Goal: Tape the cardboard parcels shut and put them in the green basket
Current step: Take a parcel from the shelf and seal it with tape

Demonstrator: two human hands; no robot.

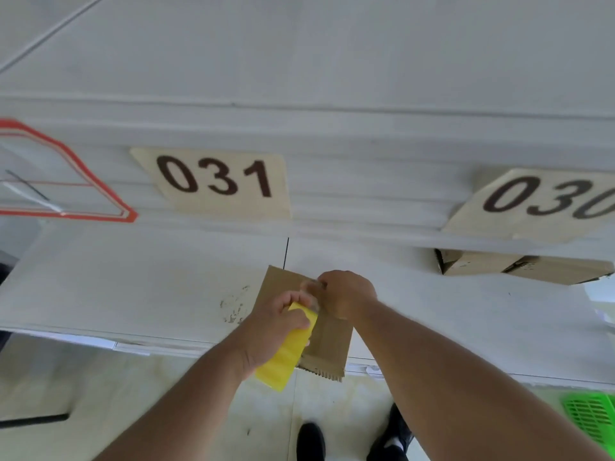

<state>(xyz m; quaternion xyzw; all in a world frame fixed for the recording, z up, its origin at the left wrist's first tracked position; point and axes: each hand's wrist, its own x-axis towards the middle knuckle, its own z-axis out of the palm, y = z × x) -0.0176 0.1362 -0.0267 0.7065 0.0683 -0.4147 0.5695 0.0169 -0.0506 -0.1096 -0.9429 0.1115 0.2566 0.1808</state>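
You are looking down at a white tabletop [133,294], standing at its near edge. A flat cardboard parcel [327,344] lies at that near edge, its lower end with a jagged torn flap sticking out over the floor [166,394]. Your left hand [276,327] is curled round a yellow tape dispenser [286,357], which rests against the left side of the parcel. Your right hand [346,294] sits just beyond it on the parcel's upper part, fingers curled and pinching what looks like clear tape [312,294] drawn from the dispenser; the tape is blurred and hard to make out. The two hands are close together, nearly touching. A second cardboard box [519,264] sits well apart at the far right of the tabletop, under a raised ledge. On that ledge two tan number cards face you, one reading 031 [216,181] above the middle of the tabletop and one starting 030 [549,201] at the right, cut off by the picture's edge. A red-outlined sign [66,181] is at the far left. The green basket [592,420] shows on the floor at the lower right corner of the view. Your dark shoes [311,440] are visible below the parcel.
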